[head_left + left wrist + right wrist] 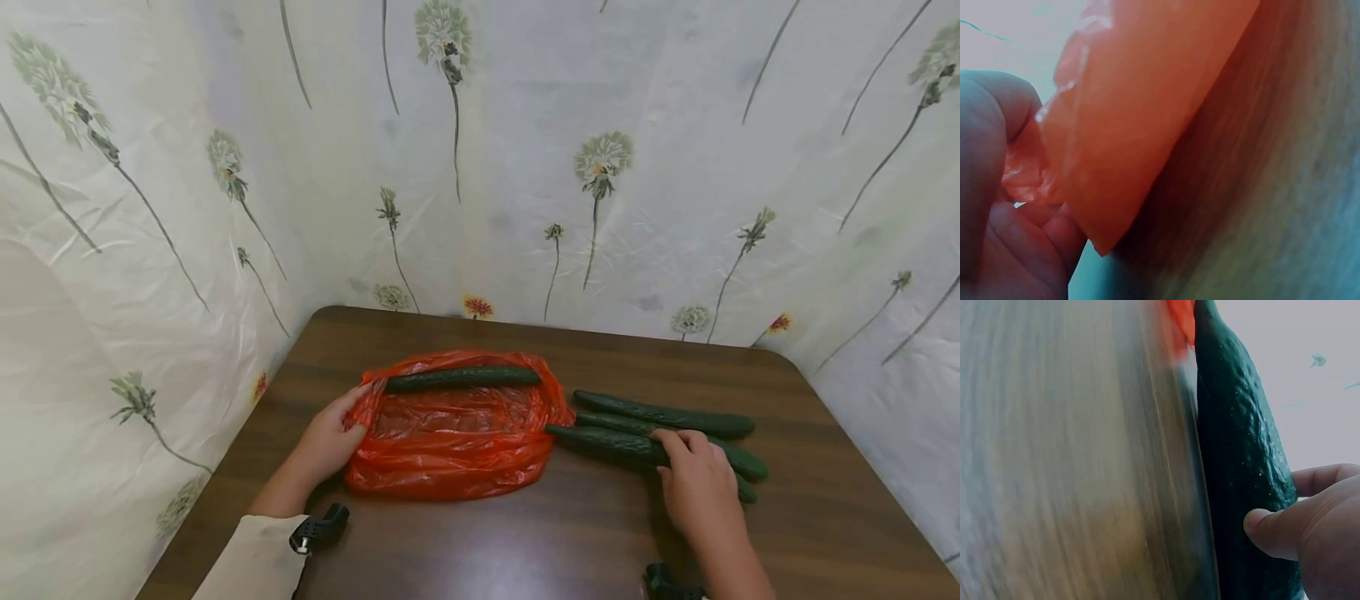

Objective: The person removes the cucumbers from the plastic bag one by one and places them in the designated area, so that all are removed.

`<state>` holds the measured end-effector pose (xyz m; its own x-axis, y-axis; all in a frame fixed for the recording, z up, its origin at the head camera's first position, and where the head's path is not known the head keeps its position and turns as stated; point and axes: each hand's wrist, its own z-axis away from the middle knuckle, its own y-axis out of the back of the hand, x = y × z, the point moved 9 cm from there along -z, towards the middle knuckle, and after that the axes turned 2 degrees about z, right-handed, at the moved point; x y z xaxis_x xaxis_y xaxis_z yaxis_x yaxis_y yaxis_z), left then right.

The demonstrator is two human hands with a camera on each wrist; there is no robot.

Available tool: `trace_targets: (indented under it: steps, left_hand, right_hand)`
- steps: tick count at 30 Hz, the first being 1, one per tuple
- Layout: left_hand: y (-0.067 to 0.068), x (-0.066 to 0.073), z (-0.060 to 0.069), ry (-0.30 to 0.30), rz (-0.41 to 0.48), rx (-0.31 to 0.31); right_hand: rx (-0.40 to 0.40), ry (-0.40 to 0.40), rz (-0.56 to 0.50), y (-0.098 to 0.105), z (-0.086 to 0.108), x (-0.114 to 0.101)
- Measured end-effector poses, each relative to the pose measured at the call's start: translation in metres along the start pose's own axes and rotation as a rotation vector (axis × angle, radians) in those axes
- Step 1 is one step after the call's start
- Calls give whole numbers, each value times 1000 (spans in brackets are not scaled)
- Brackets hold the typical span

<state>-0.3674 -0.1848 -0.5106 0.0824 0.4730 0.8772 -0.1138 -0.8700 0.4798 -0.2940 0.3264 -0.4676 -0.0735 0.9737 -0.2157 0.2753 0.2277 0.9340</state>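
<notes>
A red plastic bag (pixel 450 467) lies spread on the table with its mouth open upward. Inside it, along the far side, rests one cucumber (pixel 465 377). My left hand (pixel 327 437) pinches the bag's left edge; in the left wrist view the thin red film (pixel 1116 119) is bunched between thumb and fingers. Right of the bag, three more cucumbers lie side by side. With thumb and fingers on either side, my right hand (pixel 701 483) grips the nearest cucumber (pixel 611 444). The right wrist view shows the thumb (pixel 1272 528) against that cucumber's dark, bumpy skin (pixel 1235 437).
Beyond the held one lie a middle cucumber (pixel 742 458) and a far cucumber (pixel 667 414), close together. The brown wooden table (pixel 465 550) meets a curtain-like sheet (pixel 510 233) with a dandelion print at its back and left. Both wrists wear dark straps.
</notes>
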Motion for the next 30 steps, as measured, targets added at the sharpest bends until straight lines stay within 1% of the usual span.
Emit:
trace_targets:
  steps: [3,9,13,19,30]
  left_hand:
    - [0,0,0,-3,7,-3]
    - [-1,0,0,-10,-2,9]
    - [-3,-2,0,9,-4,6]
    - [-3,-2,0,20,4,-5]
    - [1,-1,-1,10,-4,2]
  right_hand:
    - [-5,-5,2,0,1,4]
    - [-54,-32,3,-3,3,17]
    - [-65,-50,6,-5,4,24]
    - [-72,-67,3,-9,2,33]
    - [-95,-90,-18,-12,-3,36]
